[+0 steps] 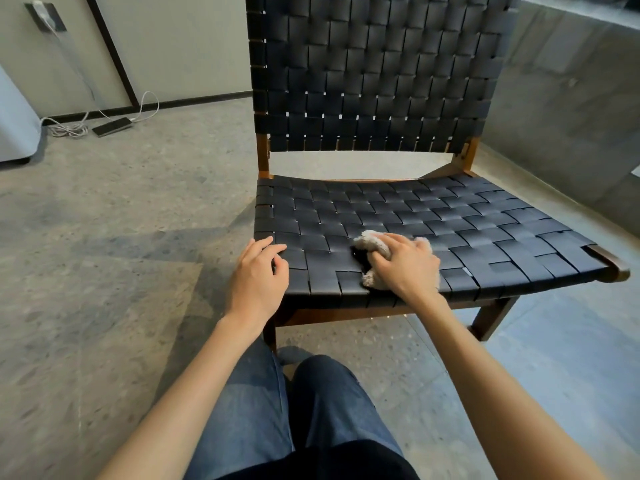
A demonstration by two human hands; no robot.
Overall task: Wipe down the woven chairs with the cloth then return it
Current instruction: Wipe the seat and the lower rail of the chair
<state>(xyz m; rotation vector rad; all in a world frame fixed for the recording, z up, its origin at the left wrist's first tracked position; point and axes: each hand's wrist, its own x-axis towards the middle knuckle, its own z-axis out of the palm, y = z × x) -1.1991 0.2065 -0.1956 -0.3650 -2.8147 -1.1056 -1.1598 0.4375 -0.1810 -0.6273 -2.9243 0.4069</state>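
While the left grip (258, 275) lies wide on the chair (450, 220), the right grip (405, 265) clutches the cloth (369, 238).

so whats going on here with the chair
A person is wiping the seat of a black woven chair. The right hand grips a bunched beige cloth and presses it on the front part of the seat. The left hand rests on the seat's front left corner with relaxed fingers, holding nothing. The cloth has not been returned yet. A phone on a white cable lies on the floor behind.
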